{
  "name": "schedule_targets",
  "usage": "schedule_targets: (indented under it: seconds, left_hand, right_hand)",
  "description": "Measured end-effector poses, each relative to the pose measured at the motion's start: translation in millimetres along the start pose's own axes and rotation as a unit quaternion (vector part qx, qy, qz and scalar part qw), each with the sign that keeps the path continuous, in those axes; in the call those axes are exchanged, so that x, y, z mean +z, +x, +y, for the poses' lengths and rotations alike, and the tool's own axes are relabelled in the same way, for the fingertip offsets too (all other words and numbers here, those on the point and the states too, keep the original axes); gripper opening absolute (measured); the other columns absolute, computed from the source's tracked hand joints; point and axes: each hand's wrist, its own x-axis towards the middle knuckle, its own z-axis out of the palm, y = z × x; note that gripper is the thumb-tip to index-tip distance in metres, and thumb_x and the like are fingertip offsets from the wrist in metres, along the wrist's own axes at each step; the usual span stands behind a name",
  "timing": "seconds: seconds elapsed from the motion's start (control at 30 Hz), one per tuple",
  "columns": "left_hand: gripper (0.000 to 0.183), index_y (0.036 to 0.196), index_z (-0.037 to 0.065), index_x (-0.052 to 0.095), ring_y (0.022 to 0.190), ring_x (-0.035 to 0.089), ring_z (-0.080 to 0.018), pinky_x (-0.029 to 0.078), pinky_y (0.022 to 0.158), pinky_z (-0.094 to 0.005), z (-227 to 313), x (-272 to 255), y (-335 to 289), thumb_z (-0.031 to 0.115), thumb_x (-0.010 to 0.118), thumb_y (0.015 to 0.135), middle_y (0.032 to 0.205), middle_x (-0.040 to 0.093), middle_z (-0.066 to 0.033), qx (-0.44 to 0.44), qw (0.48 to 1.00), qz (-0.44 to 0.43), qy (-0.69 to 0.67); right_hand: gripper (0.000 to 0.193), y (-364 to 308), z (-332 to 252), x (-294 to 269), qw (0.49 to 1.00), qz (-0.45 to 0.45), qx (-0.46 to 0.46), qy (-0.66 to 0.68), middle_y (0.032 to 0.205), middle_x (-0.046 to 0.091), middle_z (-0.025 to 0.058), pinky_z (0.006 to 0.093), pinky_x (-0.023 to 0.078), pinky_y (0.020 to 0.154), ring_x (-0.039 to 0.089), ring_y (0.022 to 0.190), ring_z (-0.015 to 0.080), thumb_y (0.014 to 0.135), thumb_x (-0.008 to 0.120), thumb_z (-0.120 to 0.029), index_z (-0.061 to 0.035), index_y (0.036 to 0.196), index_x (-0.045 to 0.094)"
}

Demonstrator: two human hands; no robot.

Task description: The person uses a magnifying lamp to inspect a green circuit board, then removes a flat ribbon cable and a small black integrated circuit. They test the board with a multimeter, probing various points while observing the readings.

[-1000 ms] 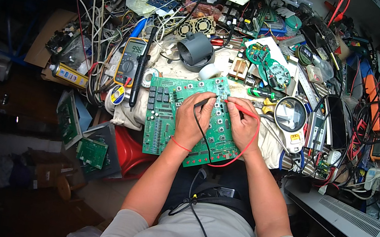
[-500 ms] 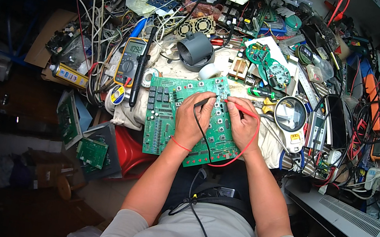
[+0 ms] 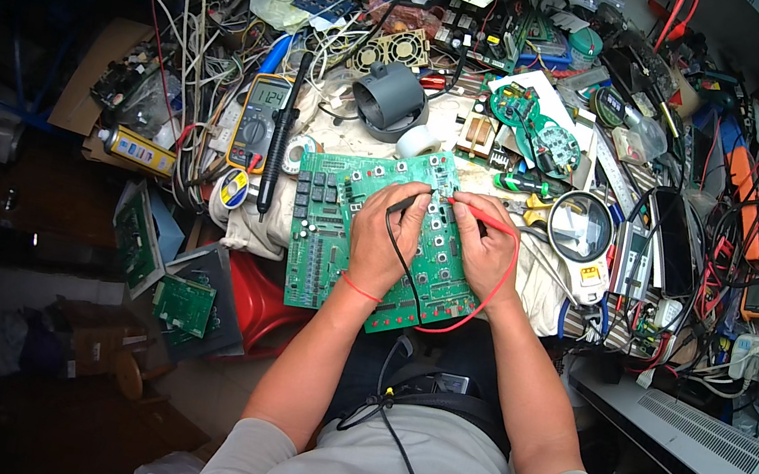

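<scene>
A large green circuit board (image 3: 325,258) with push buttons, black relays and a row of red parts lies tilted before me at the bench edge. My left hand (image 3: 387,236) pinches a black test probe (image 3: 401,206); its lead runs down across the board. Between the fingers of my right hand (image 3: 483,247) is a red test probe (image 3: 477,214), its red lead looping below my wrist. Both probe tips point at the board's upper middle; whether they touch is too small to tell. A yellow multimeter (image 3: 258,122) stands left of the board with its display lit.
Behind the board are a grey plastic cylinder (image 3: 390,99) and a white tape roll (image 3: 418,142). At right lie a magnifying glass (image 3: 581,228) and a green screwdriver (image 3: 521,185). A black pen-like tool (image 3: 276,158) and solder spool (image 3: 234,189) sit left. Tangled cables crowd both sides.
The number on the multimeter display is different. Both hands, the probes and the board stay practically in place.
</scene>
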Motion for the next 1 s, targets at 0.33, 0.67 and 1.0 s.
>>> schedule_targets:
  seconds: [0.33,0.67,1.0]
  left_hand:
    - [0.020,0.112,0.000,0.075,0.089,0.075,-0.0292,0.057,0.081,-0.0362,2.0,-0.9,0.3,0.016,0.065,0.105,0.100,0.077,-0.0170,-0.009,1.000,-0.004,-0.008]
    - [0.019,0.111,-0.001,0.075,0.089,0.075,-0.0282,0.057,0.081,-0.0358,-0.1,0.4,0.4,0.015,0.065,0.105,0.099,0.077,-0.0170,0.001,1.000,0.000,-0.002]
    - [0.020,0.111,-0.001,0.074,0.090,0.074,-0.0282,0.056,0.082,-0.0358,-0.7,0.1,0.7,0.015,0.064,0.105,0.100,0.077,-0.0173,0.000,1.000,-0.005,-0.009]
  right_hand:
    - [0.018,0.3,-0.4,-0.3,1.000,0.000,-0.001,0.004,0.102,0.074,0.0127,0.0319,0.056,0.078,0.072,0.087,0.0231,0.100,0.073,-0.013,-0.0015,0.112,0.076]
    - [0.018,0.6,-2.2,-1.0,1.000,-0.002,-0.001,-0.001,0.102,0.074,0.0126,0.0321,0.056,0.076,0.071,0.086,0.0228,0.100,0.073,-0.013,-0.0016,0.112,0.076]
    - [0.018,0.9,-2.1,-0.6,1.000,0.000,0.000,-0.005,0.101,0.074,0.0128,0.0324,0.055,0.077,0.071,0.086,0.0232,0.100,0.073,-0.014,-0.0016,0.112,0.077]
